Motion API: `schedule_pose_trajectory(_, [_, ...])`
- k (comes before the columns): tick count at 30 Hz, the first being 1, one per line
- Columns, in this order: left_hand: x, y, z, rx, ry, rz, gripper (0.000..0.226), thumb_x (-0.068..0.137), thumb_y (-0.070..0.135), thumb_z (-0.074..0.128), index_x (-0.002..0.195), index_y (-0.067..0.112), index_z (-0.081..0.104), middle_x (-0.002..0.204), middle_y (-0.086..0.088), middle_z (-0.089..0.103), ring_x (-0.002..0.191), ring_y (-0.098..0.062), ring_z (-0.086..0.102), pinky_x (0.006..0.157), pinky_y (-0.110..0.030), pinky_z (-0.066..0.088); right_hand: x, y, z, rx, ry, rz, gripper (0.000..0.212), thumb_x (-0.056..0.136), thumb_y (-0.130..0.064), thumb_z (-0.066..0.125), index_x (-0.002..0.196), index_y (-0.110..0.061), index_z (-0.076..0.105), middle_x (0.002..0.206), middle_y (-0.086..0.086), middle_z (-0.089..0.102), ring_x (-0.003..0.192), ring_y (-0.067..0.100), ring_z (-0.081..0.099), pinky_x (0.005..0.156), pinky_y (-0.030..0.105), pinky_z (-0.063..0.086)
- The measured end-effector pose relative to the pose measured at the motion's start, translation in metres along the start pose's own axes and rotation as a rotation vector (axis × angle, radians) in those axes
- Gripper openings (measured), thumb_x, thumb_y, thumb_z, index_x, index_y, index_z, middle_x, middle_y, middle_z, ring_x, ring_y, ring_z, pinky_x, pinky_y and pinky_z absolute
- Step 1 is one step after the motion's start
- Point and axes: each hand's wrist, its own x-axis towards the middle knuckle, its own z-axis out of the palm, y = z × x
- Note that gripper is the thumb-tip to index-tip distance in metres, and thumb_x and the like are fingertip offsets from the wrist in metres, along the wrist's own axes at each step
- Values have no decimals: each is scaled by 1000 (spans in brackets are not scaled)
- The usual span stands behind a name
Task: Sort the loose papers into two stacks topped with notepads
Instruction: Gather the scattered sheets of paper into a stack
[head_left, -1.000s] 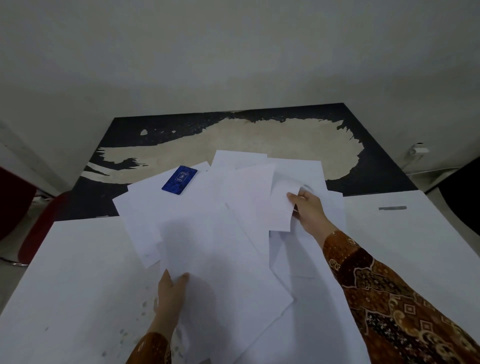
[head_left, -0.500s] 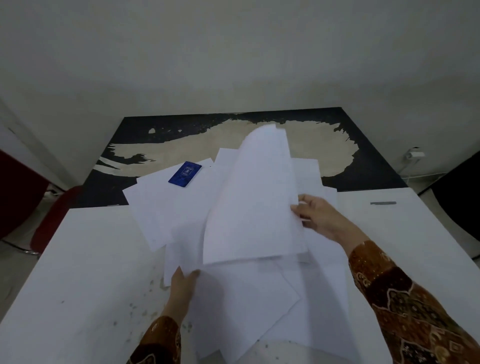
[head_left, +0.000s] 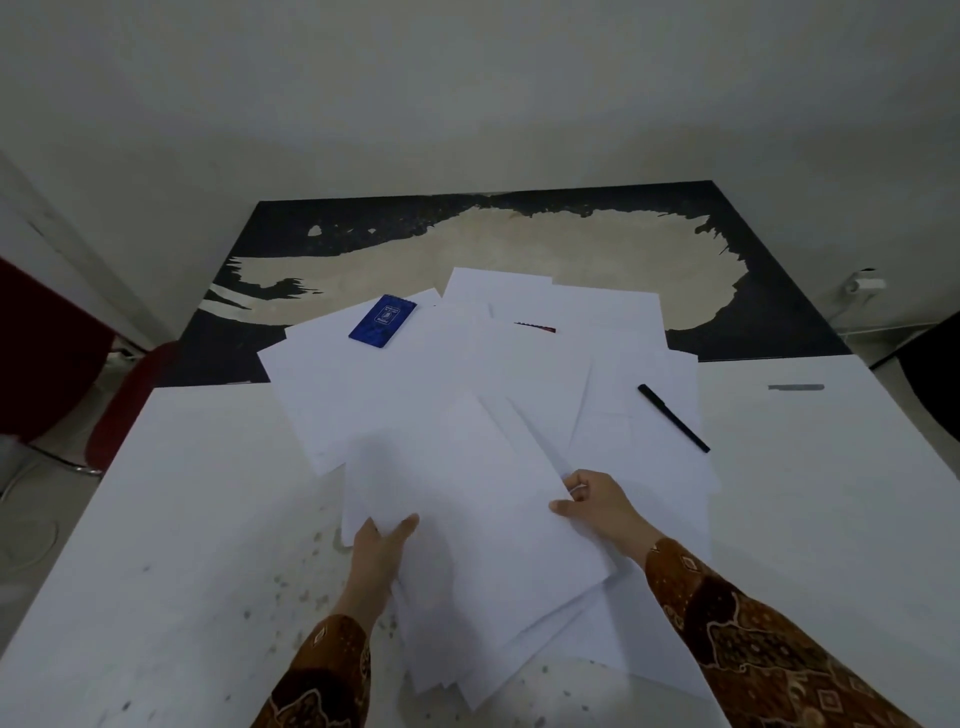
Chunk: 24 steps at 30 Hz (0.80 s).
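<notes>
White speckled table (head_left: 156, 519), loose papers (head_left: 467, 467) spread across it, overhanging its far edge

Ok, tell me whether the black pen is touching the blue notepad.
Apart. The head view shows the black pen lying on sheets at the right, the blue notepad far left, with white paper between them.

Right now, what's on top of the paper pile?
On the loose papers lie a blue notepad at far left and a black pen at right. A red edge peeks from under sheets; the rest of that item is covered.
</notes>
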Motion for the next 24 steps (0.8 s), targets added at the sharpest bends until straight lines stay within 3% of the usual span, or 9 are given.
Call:
schedule_pose_trajectory(3, [3, -5, -1, 29, 23, 9, 50, 85, 15, 68, 130, 1, 51, 123, -19, 60, 108, -39, 58, 96, -55, 48, 5, -1, 5, -100, -12, -22, 27, 72, -17, 81, 71, -18, 54, 71, -3, 56, 67, 13, 53, 61, 21, 43])
schedule_pose_trajectory(6, [4, -7, 0, 72, 44, 45, 48, 86, 17, 68, 128, 2, 52, 120, -16, 61, 107, -38, 59, 95, -54, 49, 15, -3, 6, -99, 50, -47, 19, 79, -23, 75, 87, -17, 58, 78, -5, 55, 72, 8, 53, 63, 16, 43])
schedule_pose_trajectory(8, [4, -9, 0, 71, 43, 63, 47, 85, 18, 68, 127, 4, 53, 119, -14, 62, 107, -37, 59, 94, -55, 49, 27, -7, 4, 6, 135, -7, 23, 83, -22, 69, 103, -15, 60, 94, 1, 60, 87, 15, 59, 78, 28, 53])
schedule_pose_trajectory(10, [5, -12, -1, 81, 48, 81, 46, 84, 20, 70, 126, 7, 54, 119, -13, 63, 108, -37, 60, 94, -55, 49, 41, -12, 0, 153, 208, 50, 30, 85, -19, 66, 114, -15, 57, 110, 7, 58, 102, 23, 59, 91, 42, 52])
schedule_pose_trajectory(14, [0, -10, 0, 63, 48, 103, 45, 85, 18, 69, 126, 7, 53, 117, -10, 63, 106, -33, 59, 95, -53, 49, 70, -28, -6, 430, 254, 177, 52, 85, -21, 65, 132, -16, 46, 121, 8, 55, 108, 26, 58, 89, 36, 52])
schedule_pose_trajectory(18, [-3, -9, 1, 59, 52, 119, 38, 85, 18, 69, 120, 11, 56, 115, -10, 64, 105, -32, 61, 93, -52, 51, 83, -36, -6, 500, 190, 233, 25, 83, -16, 70, 106, -11, 59, 88, 8, 61, 68, 15, 55, 56, 23, 43])
schedule_pose_trajectory(20, [-3, -9, 1, 56, 55, 122, 34, 85, 18, 69, 116, 14, 56, 114, -10, 64, 104, -32, 61, 92, -53, 51, 85, -40, -4, 467, 104, 223, 11, 83, -12, 69, 80, -10, 59, 72, 7, 57, 61, 17, 53, 58, 27, 47])
schedule_pose_trajectory(21, [-4, -9, 2, 57, 56, 118, 33, 85, 18, 69, 115, 15, 55, 114, -10, 64, 104, -33, 60, 93, -53, 50, 85, -41, -2, 434, 62, 219, 22, 85, -12, 68, 70, -12, 52, 69, 8, 55, 60, 19, 53, 62, 30, 50])
schedule_pose_trajectory(24, [-4, -7, 3, 60, 63, 118, 30, 86, 18, 68, 112, 15, 54, 112, -9, 62, 104, -33, 59, 93, -52, 50, 85, -44, 1, 319, 15, 181, 22, 91, -13, 59, 74, -8, 47, 79, 14, 56, 73, 28, 59, 75, 41, 54])
